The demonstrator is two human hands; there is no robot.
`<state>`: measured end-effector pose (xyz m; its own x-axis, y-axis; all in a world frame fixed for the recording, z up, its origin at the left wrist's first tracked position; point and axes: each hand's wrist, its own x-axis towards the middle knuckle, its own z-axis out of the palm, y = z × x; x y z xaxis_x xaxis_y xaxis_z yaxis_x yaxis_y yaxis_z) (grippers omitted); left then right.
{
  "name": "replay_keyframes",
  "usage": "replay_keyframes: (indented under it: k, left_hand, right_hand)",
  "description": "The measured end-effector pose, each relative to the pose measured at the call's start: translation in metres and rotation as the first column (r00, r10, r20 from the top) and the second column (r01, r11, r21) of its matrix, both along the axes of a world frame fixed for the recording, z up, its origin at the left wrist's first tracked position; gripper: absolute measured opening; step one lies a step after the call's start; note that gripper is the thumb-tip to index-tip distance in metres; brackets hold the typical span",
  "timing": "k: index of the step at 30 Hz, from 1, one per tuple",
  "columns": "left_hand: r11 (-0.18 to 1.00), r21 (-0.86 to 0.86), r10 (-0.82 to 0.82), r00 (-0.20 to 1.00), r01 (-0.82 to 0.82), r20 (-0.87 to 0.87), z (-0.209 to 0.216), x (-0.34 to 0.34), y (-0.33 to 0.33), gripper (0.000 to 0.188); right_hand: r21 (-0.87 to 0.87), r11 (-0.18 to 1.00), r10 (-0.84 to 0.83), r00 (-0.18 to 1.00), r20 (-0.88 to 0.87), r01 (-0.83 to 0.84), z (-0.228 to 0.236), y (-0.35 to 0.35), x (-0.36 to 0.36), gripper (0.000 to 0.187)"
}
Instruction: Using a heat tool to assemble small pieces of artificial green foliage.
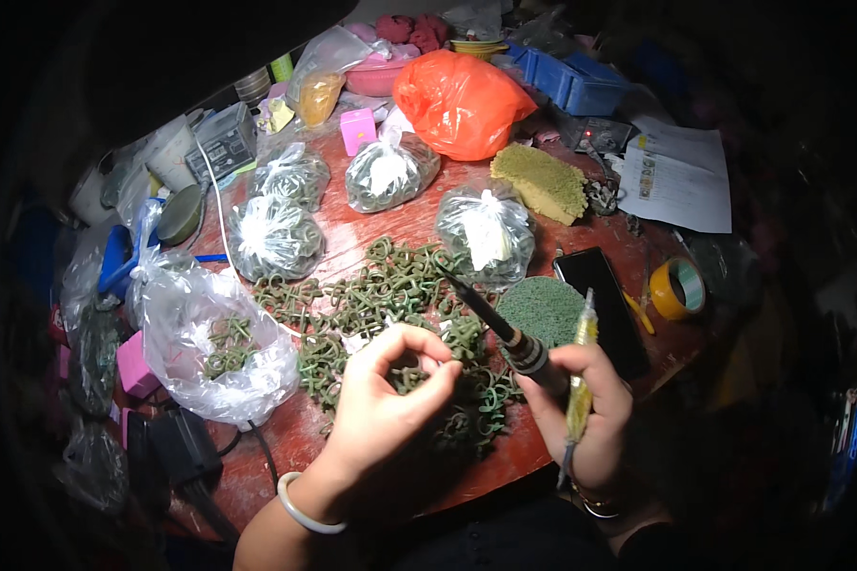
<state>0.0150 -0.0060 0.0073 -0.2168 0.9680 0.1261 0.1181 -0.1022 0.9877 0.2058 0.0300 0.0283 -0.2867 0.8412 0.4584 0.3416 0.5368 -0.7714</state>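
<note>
My left hand [381, 409] is closed in a pinch over the pile, thumb and forefinger together. Anything between those fingertips is too small to make out. In my right hand [598, 428] is a black soldering iron [519, 347], its dark tip slanting up and left over the pile. The same hand also grips a slim yellow-handled pick [579, 404], held nearly upright. Beneath both hands spreads a heap of small dark green ring-shaped pieces [381, 295]. More of them lie in an open clear plastic bag [186, 357] at the left.
Several tied clear bags [390, 176] stand behind the heap on the red table [352, 228]. Close to the iron are a round green pad [543, 309] and a black phone [605, 305]. Farther right sit a tape roll [677, 288], paper sheet [681, 176] and yellow sponge [540, 181].
</note>
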Motion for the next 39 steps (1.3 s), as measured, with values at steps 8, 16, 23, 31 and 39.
replay_keyframes:
  k: [8,16,23,31,39]
  left_hand:
    - [0.955,-0.241,0.055,0.700,0.171,0.712,0.006,-0.008,-0.001,0.011]
    - [0.945,-0.193,-0.059,0.721,0.262,0.690,0.005,-0.008,-0.004,0.015]
    - [0.980,-0.091,-0.138,0.938,0.175,0.318,0.006,-0.008,-0.003,0.015]
    - [0.969,-0.204,-0.014,0.851,0.141,0.525,0.005,-0.008,-0.002,0.011]
    - [0.973,-0.216,0.078,0.752,0.087,0.654,0.002,-0.016,-0.001,0.007]
  right_hand:
    - [-0.045,0.982,0.181,0.983,-0.027,-0.182,-0.003,0.016,-0.021,0.024]
    - [-0.069,0.981,0.175,0.980,-0.095,-0.181,-0.004,0.017,-0.025,0.023]
    - [-0.027,0.984,0.175,0.982,-0.069,-0.177,-0.004,0.021,-0.023,0.023]
    - [-0.023,0.983,0.179,0.983,-0.028,-0.180,0.002,0.018,-0.015,0.021]
    - [-0.065,0.975,0.212,0.977,-0.020,-0.213,0.000,0.013,-0.013,0.021]
